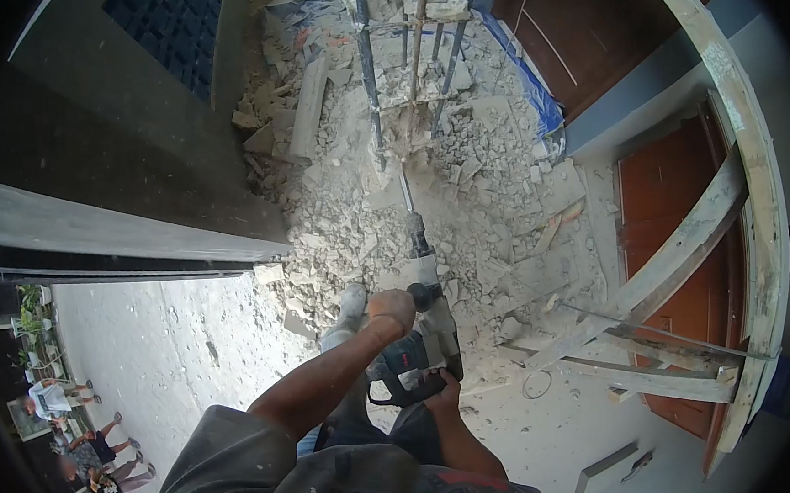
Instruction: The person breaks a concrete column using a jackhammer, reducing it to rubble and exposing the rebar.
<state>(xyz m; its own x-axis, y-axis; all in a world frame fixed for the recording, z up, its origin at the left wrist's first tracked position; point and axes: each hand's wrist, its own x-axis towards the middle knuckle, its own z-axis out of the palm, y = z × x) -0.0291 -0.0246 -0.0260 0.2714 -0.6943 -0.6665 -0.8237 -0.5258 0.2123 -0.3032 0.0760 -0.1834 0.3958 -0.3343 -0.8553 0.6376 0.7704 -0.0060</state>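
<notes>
A dark and grey demolition hammer (pixel 433 335) points away from the body, its metal chisel (pixel 407 191) reaching the base of a broken concrete column (pixel 410 140). Bare steel bars (pixel 366 61) stand up from the column. My left hand (pixel 392 311) is wrapped round the front side handle. Further back, my right hand (pixel 442 390) holds the rear handle, its fingers partly hidden. Broken concrete rubble (pixel 347 222) surrounds the chisel tip and column base. A dusty boot (pixel 353 304) shows beside the tool.
A wooden frame with slanting planks (pixel 679 245) stands at the right before a brown door (pixel 659 219). Blue sheeting (pixel 541 108) edges the rubble. A dark wall (pixel 133 164) rises at the left. Several people (pixel 102 450) are at the far lower left, near plants (pixel 29 318).
</notes>
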